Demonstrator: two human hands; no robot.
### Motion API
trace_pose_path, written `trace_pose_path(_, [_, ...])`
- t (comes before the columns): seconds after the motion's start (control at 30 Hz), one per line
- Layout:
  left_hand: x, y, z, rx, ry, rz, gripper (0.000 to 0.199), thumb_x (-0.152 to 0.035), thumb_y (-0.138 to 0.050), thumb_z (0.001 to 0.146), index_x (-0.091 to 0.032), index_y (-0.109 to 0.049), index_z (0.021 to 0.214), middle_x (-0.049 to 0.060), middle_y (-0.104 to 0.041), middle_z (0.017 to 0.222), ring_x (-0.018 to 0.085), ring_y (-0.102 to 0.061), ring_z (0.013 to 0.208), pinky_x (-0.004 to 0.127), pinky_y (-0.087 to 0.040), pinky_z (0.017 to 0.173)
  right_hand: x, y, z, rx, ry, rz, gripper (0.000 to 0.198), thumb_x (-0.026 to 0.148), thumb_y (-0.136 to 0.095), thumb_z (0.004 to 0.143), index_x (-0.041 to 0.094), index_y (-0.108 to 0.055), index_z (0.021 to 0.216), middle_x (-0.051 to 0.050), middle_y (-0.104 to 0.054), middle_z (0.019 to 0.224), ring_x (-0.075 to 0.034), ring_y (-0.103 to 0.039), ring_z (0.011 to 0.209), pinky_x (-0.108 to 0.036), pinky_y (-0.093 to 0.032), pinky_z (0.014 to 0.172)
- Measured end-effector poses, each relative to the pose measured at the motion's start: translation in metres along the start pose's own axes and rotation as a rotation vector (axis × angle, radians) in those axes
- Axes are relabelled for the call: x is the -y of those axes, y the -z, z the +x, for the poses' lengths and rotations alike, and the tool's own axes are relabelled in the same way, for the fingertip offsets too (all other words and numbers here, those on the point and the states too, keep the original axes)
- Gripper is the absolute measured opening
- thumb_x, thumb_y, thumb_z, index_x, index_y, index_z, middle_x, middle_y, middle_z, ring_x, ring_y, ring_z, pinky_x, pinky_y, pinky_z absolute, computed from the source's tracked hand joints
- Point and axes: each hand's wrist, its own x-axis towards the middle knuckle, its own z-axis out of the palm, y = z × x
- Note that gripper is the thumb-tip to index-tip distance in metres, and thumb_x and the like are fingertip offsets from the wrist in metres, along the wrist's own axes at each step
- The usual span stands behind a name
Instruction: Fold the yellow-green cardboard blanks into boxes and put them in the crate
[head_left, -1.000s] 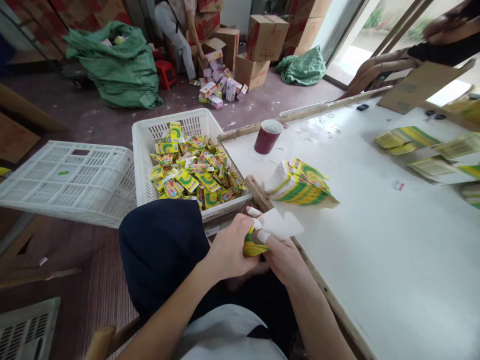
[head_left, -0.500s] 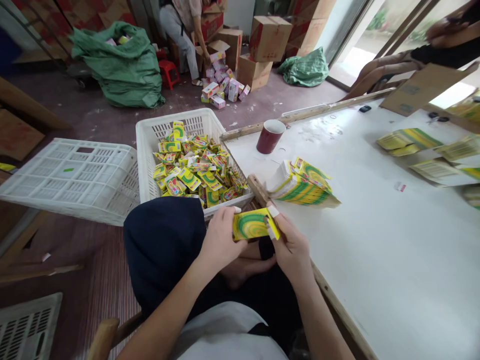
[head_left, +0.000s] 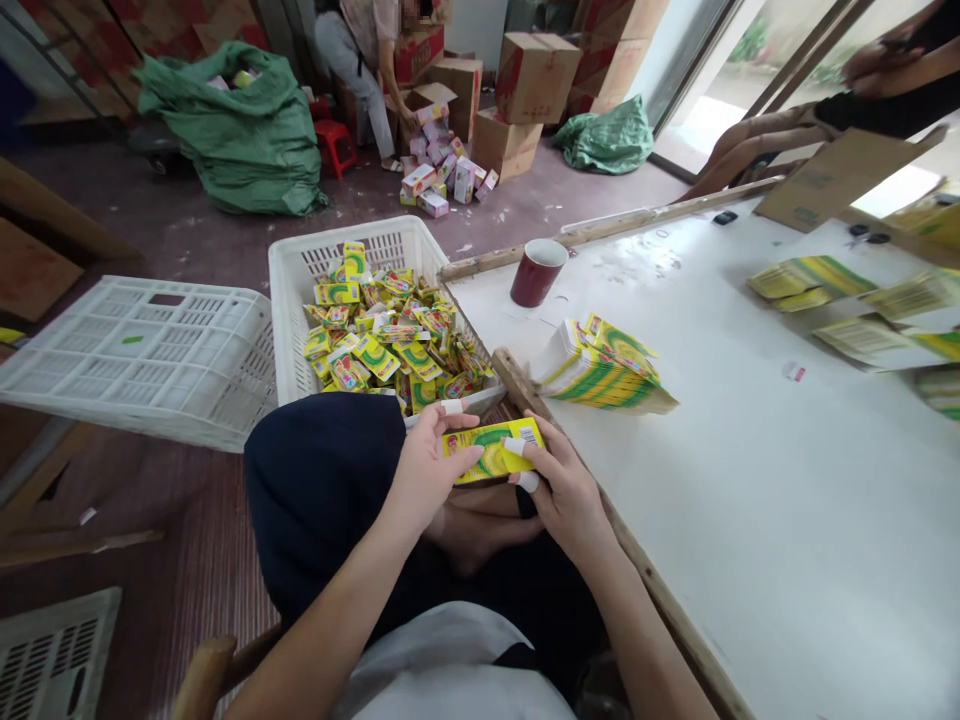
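A small yellow box with a green ring print and a barcode at its right end is held level above my lap. My left hand grips its left end, thumb across the front. At the other end my right hand pinches it, with white tape on its fingertips. Just beyond, a white plastic crate holds many similar yellow boxes in a loose heap. On the table to the right lies a fanned stack of flat yellow-and-green cartons.
A dark red mug stands near the corner of the white table, whose wooden edge runs beside my right arm. Another white crate lies at left. Farther back, a person bends over pink boxes; a green sack stands nearby.
The end flap that stood open at the right end of the box is now closed. My fingers have shifted along the box, and its barcode end has come into sight.
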Motion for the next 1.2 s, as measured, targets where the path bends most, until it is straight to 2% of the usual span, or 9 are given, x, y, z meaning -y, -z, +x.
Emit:
trace_pose_path(0.23, [-0.001,0.0,0.006,-0.083,0.014,-0.049,0.048,-0.017,-0.076,0.057,-0.019,-0.057,0.101,0.002,-0.067,0.088,0.015,-0.063,0.082,0.026,-0.051,0.073,0.006,0.01,0.005,0.131,-0.06,0.152,0.014,0.026,-0.057,0.092,0.026,-0.064,0.105,-0.013,-0.051,0.138,-0.028,-0.054,0.127,-0.047,-0.052,0.099])
trace_pose_path(0.4, [0.0,-0.004,0.003,0.004,0.017,0.003,0.043,-0.019,-0.073,0.064,-0.02,-0.055,0.103,0.002,-0.066,0.091,0.015,-0.063,0.083,0.026,-0.052,0.072,0.015,-0.005,0.002,-0.04,-0.34,0.412,0.048,0.026,-0.067,0.084,0.027,-0.043,0.125,-0.014,-0.054,0.135,-0.028,-0.057,0.124,-0.047,-0.053,0.097])
trace_pose_path(0.47, [0.0,-0.004,0.002,0.005,-0.016,0.069,0.041,-0.02,-0.071,0.067,-0.02,-0.055,0.104,0.003,-0.066,0.094,0.016,-0.064,0.086,0.028,-0.052,0.076,0.017,-0.01,0.003,-0.029,-0.379,0.409,0.053,0.024,-0.067,0.082,0.026,-0.04,0.128,-0.014,-0.054,0.135,-0.027,-0.057,0.123,-0.048,-0.052,0.099])
trace_pose_path(0.6, [-0.011,0.009,0.019,-0.127,-0.258,0.252,0.032,-0.02,-0.067,0.073,-0.02,-0.056,0.104,0.004,-0.067,0.095,0.02,-0.065,0.097,0.034,-0.049,0.091,0.01,0.009,0.016,0.021,-0.331,0.238,0.062,0.029,-0.068,0.08,0.022,-0.04,0.135,-0.016,-0.057,0.13,-0.027,-0.063,0.113,-0.049,-0.052,0.098])
trace_pose_path(0.7, [-0.02,0.022,0.05,-0.298,-0.514,0.374,0.034,-0.019,-0.063,0.077,-0.02,-0.055,0.11,0.007,-0.066,0.11,0.022,-0.06,0.113,0.038,-0.043,0.103,-0.015,0.049,0.036,-0.154,-0.306,0.031,0.053,0.035,-0.067,0.08,0.022,-0.047,0.128,-0.014,-0.064,0.122,-0.028,-0.066,0.104,-0.051,-0.052,0.094])
trace_pose_path(0.8, [-0.016,0.031,0.073,-0.255,-0.444,0.606,0.044,-0.019,-0.067,0.073,-0.018,-0.057,0.115,0.012,-0.064,0.12,0.03,-0.054,0.123,0.047,-0.036,0.109,-0.055,0.088,0.057,-0.288,-0.357,-0.252,0.046,0.033,-0.066,0.079,0.021,-0.054,0.122,-0.016,-0.066,0.121,-0.031,-0.066,0.105,-0.049,-0.051,0.094])
trace_pose_path(0.93, [0.007,0.032,0.069,-0.148,-0.34,0.792,0.048,-0.026,-0.072,0.07,-0.017,-0.061,0.116,0.015,-0.063,0.126,0.035,-0.052,0.126,0.053,-0.036,0.109,-0.098,0.108,0.067,-0.163,-0.44,-0.397,0.035,0.023,-0.061,0.077,0.022,-0.061,0.111,-0.012,-0.072,0.101,-0.03,-0.069,0.091,-0.046,-0.053,0.082])
trace_pose_path(1.03, [0.021,0.032,0.056,-0.048,-0.23,0.769,0.041,-0.032,-0.072,0.072,-0.016,-0.064,0.109,0.015,-0.067,0.118,0.033,-0.061,0.115,0.051,-0.044,0.101,-0.109,0.106,0.063,-0.146,-0.429,-0.408,0.031,0.02,-0.057,0.076,0.024,-0.062,0.106,-0.008,-0.072,0.094,-0.027,-0.069,0.084,-0.045,-0.052,0.081])
trace_pose_path(1.2, [0.023,0.026,0.046,0.037,-0.141,0.53,0.034,-0.032,-0.073,0.071,-0.019,-0.065,0.102,0.011,-0.072,0.11,0.028,-0.066,0.107,0.046,-0.049,0.096,-0.099,0.103,0.064,-0.208,-0.458,-0.454,0.041,0.024,-0.065,0.067,0.021,-0.057,0.107,-0.009,-0.069,0.087,-0.03,-0.067,0.081,-0.05,-0.053,0.076])
